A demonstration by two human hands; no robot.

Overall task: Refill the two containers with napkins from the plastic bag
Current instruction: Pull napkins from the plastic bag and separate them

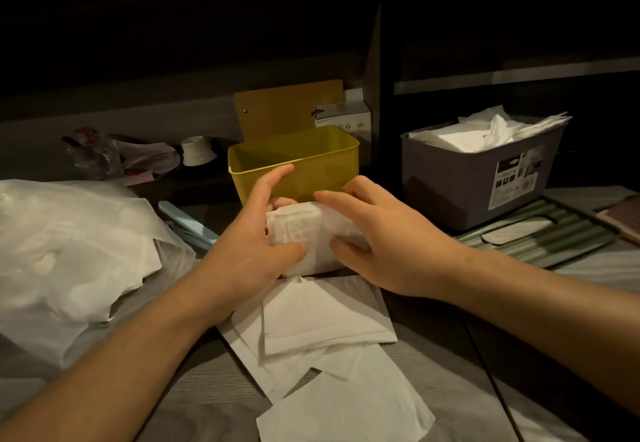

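We are holding a stack of napkins [304, 233] between both hands just in front of the yellow container [294, 164], our left hand [249, 233] gripping its left side with thumb and curled fingers and our right hand [374, 233] gripping its right side the same way. The grey container [478, 178] is standing well off to the right, already heaped with napkins, while the plastic bag [69, 244] is lying at the left with more napkins inside. Loose napkins [329, 344] are lying spread on the table [450, 355] below our wrists.
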